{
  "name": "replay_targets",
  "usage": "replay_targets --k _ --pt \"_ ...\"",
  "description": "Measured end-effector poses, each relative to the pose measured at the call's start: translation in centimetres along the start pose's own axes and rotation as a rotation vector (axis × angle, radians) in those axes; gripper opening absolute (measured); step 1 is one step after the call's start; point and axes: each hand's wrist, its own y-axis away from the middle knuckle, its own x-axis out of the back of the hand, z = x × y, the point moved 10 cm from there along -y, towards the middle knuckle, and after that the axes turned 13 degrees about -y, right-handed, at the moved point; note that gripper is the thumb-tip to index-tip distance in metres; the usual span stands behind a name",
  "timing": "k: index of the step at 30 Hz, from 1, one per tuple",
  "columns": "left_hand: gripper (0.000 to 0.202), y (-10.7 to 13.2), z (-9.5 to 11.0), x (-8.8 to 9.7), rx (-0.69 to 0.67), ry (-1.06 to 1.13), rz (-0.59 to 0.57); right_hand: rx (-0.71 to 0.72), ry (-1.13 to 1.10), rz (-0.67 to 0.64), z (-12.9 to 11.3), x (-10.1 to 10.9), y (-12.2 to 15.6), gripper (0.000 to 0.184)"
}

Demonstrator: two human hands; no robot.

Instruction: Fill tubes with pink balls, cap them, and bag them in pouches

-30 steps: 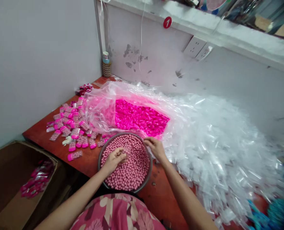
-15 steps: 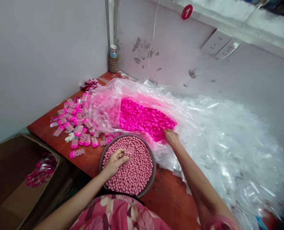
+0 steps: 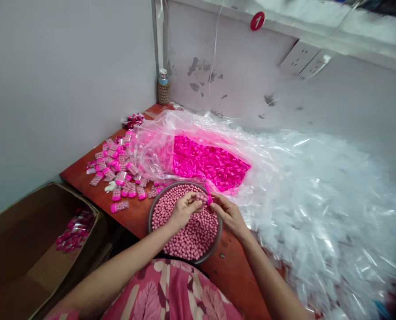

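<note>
The left hand [image 3: 184,211] pinches a small clear plastic tube [image 3: 200,197]; the right hand [image 3: 230,215], back from reaching farther out, now pinches a hot-pink plastic cap [image 3: 208,194] at its end, bringing the 2 parts together. Below the fingers sits a round dark basin [image 3: 219,238] of round pink beads [image 3: 184,242]; beyond them, a translucent plastic bag [image 3: 151,153] of hot-pink pieces [image 3: 211,163] crowds its rim.

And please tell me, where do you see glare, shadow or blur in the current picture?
Head view: white glare on the clear pile and bag; head view: blur and darkening toward lower right; head view: shadow inside the box; head view: beads fairly sharp, but the see-through tube in the left hand is hard to outline.
</note>
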Motion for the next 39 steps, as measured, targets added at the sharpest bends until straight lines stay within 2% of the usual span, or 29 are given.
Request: replay_targets --k 2,5,8,11,14,18,22,25,28,31,35,37,39 --pt "0.024 0.6 0.1 -0.1 -0.016 -0.029 -0.011 0.015 -0.017 0.021 0.2 -0.6 0.7 0.033" --pt "0.023 1.4 -0.1 0.2 -0.043 -0.130 -0.025 0.065 0.047 0.072 -0.1 -0.2 1.3 0.026" --pt "0.027 2.1 -0.1 1.1 -0.081 -0.292 0.021 0.195 0.214 0.119 -2.5 0.3 1.6 0.024" --pt "0.029 2.6 0.4 1.5 -0.146 -0.432 0.052 0.357 0.400 -0.006 -5.3 -2.0 2.0 0.025" --pt "0.026 3.0 0.9 1.6 -0.195 -0.475 0.062 0.435 0.550 -0.107 -6.2 -4.5 2.4 0.026" --pt "0.023 3.5 2.0 2.1 -0.248 -0.516 0.093 0.469 0.717 -0.093 -6.0 -5.8 2.9 0.031" --pt "0.018 3.9 3.9 1.4 -0.339 -0.641 0.033 0.449 0.833 -0.134 -5.7 -6.5 3.6 0.038" --pt "0.017 4.1 5.2 0.6 -0.395 -0.736 -0.002 0.444 0.859 -0.126 -5.8 -6.5 3.8 0.044" --pt "0.016 4.2 6.2 0.0 -0.442 -0.835 -0.019 0.468 0.791 -0.096 -5.9 -6.0 3.8 0.042" --pt "0.015 3.6 5.8 0.0 -0.406 -0.836 -0.039 0.474 0.710 -0.061 -5.6 -5.2 3.6 0.035" --pt "0.018 2.7 3.8 0.5 -0.258 -0.702 -0.096 0.473 0.731 -0.103 -6.4 -5.1 3.1 0.035" --pt "0.018 2.7 2.8 0.4 -0.205 -0.636 -0.145 0.515 0.824 -0.178 -7.9 -5.9 2.9 0.045" --pt "0.018 2.8 2.1 0.0 -0.159 -0.564 -0.209 0.571 0.928 -0.320 -9.2 -7.2 2.9 0.054"
